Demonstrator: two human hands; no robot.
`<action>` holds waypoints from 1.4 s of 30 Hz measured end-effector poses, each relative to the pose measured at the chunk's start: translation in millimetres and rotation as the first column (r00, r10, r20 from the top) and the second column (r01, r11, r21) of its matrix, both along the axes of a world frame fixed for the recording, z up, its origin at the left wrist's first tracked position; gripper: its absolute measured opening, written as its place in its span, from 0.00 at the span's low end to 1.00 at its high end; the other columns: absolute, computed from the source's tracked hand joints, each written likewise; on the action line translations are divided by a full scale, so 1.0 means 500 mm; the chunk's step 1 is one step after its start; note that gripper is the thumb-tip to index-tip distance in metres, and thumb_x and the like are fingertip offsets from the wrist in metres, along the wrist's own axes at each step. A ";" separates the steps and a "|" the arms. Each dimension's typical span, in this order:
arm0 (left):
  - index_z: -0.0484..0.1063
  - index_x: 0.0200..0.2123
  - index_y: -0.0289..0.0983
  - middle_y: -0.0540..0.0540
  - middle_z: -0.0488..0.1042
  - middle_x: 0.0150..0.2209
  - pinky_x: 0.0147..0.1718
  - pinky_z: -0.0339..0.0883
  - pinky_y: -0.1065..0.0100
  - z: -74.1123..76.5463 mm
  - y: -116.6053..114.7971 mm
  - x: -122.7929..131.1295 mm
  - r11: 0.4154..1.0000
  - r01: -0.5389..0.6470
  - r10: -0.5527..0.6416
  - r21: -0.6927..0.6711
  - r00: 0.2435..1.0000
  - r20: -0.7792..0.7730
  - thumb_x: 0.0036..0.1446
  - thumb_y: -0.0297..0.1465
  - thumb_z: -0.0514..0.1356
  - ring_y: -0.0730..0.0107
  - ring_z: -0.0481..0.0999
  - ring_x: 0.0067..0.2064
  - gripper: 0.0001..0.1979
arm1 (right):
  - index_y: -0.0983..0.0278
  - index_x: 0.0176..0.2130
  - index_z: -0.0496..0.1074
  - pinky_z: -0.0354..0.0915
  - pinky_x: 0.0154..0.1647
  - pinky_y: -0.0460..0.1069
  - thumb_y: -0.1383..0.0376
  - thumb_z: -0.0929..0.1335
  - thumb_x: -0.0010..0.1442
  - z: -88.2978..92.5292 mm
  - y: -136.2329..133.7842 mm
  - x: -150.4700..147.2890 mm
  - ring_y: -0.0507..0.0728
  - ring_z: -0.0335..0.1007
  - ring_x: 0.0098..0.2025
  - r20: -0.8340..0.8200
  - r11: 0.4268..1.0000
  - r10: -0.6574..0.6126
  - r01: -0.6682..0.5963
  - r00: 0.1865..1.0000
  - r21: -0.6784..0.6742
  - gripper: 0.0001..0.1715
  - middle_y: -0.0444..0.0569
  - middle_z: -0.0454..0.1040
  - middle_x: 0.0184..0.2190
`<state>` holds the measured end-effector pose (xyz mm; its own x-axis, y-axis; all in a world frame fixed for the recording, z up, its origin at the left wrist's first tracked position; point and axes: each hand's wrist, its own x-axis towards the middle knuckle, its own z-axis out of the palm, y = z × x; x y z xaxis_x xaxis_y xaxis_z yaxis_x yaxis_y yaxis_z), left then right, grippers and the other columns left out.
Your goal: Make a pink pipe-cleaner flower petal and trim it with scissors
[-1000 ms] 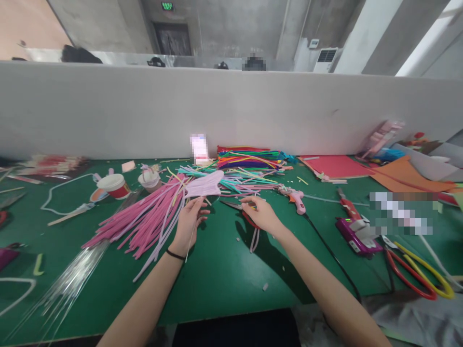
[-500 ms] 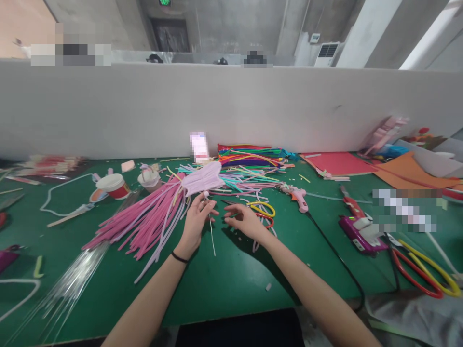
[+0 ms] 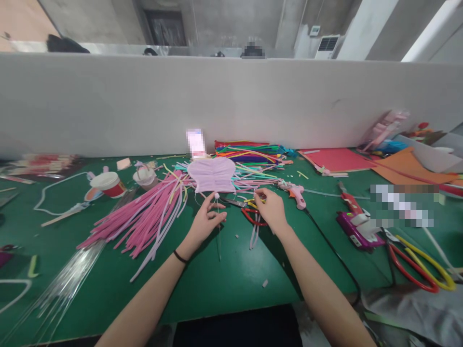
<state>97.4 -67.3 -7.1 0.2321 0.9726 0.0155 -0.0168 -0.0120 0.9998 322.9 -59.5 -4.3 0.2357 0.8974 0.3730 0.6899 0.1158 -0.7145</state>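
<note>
My left hand [image 3: 207, 219] is closed around a thin wire stem [image 3: 219, 243] topped by a small pale ball [image 3: 217, 195]. Just beyond the fingers sits a lilac pipe-cleaner piece [image 3: 211, 176], wide-topped and ribbed, with thin loops at its lower corners. Whether it joins the stem is unclear. To the right, my right hand [image 3: 272, 209] has its thumb and fingertips pinched together over the scissors [image 3: 249, 215]; what lies between them is too small to make out. Red and yellow scissor handles show partly under that hand.
A bundle of pink pipe cleaners [image 3: 137, 219] fans out at left, over clear sticks [image 3: 72, 270]. Behind lie coloured pipe cleaners [image 3: 249, 153] and a phone [image 3: 196, 143]. A pink glue gun [image 3: 297, 195], its cord, a purple power strip [image 3: 358, 231] and larger scissors [image 3: 415, 265] occupy the right.
The lilac piece has turned from a tilt to face me more squarely. My right hand has moved right and away from my left, over the scissors; my left hand has shifted slightly right.
</note>
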 end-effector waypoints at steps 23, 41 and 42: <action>0.71 0.45 0.36 0.43 0.76 0.39 0.28 0.69 0.70 0.033 -0.027 0.000 0.966 0.237 -0.213 -0.102 0.955 0.205 0.48 0.31 0.67 0.67 0.78 0.34 0.19 | 0.64 0.36 0.76 0.66 0.33 0.49 0.51 0.76 0.45 0.024 -0.023 -0.074 0.54 0.70 0.31 -0.897 0.918 0.219 -0.392 0.384 0.056 0.24 0.46 0.78 0.30; 0.76 0.40 0.35 0.46 0.78 0.36 0.29 0.72 0.70 0.030 -0.012 -0.003 0.991 -0.080 0.101 -0.106 0.972 0.214 0.46 0.36 0.70 0.67 0.78 0.34 0.17 | 0.61 0.36 0.78 0.68 0.40 0.51 0.53 0.76 0.44 0.011 -0.028 -0.085 0.57 0.73 0.37 -0.858 0.918 0.212 -0.397 0.469 0.010 0.21 0.46 0.80 0.36; 0.77 0.39 0.35 0.46 0.79 0.35 0.29 0.72 0.70 0.029 -0.012 -0.003 0.991 -0.075 0.098 -0.112 0.972 0.214 0.46 0.35 0.70 0.67 0.78 0.35 0.16 | 0.62 0.35 0.78 0.68 0.37 0.51 0.52 0.76 0.44 0.011 -0.028 -0.085 0.56 0.73 0.35 -0.863 0.922 0.190 -0.387 0.468 -0.007 0.21 0.46 0.79 0.34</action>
